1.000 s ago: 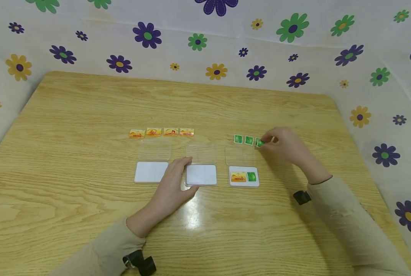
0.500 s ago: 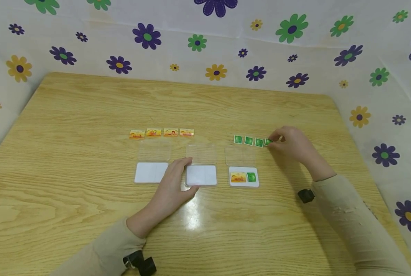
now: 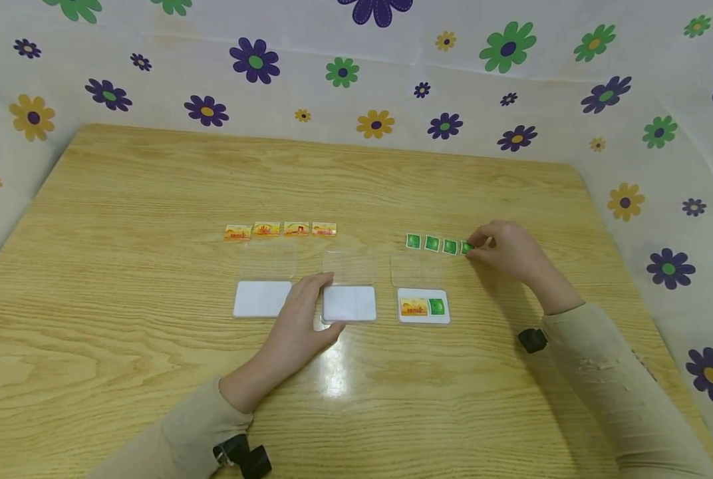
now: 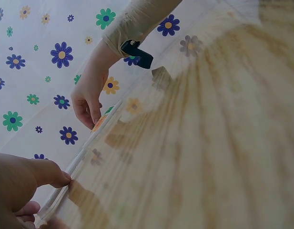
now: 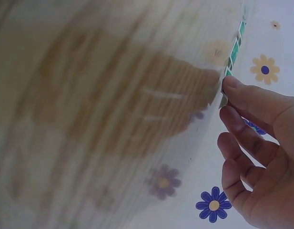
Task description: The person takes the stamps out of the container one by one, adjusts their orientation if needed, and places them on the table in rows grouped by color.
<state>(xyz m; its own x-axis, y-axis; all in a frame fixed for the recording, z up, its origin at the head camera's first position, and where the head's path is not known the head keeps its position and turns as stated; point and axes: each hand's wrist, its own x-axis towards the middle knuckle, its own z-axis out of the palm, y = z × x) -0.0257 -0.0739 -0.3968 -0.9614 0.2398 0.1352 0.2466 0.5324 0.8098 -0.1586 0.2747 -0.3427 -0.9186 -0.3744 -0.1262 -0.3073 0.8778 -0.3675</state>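
My right hand [image 3: 505, 247] pinches a small green stamp [image 3: 465, 248] between thumb and fingertips, at the right end of a row of green stamps [image 3: 431, 243]. In the right wrist view the stamp's pale corner [image 5: 224, 101] pokes out between thumb and forefinger; the other fingers curl loosely below. My left hand [image 3: 296, 326] holds the middle clear plastic case [image 3: 349, 304] at its left end, forefinger by the far edge and thumb by the near one. This case stands open with a white insert. In the left wrist view the thumb [image 4: 54, 174] presses along the case edge.
To the left lies another open case with a white insert [image 3: 255, 299], partly behind my left hand. The right-hand case [image 3: 422, 319] bears an orange-yellow stamp [image 3: 413, 307] and a green one [image 3: 437, 307]. Several orange-yellow stamps [image 3: 267, 229] line up beyond the cases on the wooden table [image 3: 153, 372].
My right hand has shifted slightly right, from the third green stamp to one at the row's right end, which now shows beside it. The left hand has stayed put.
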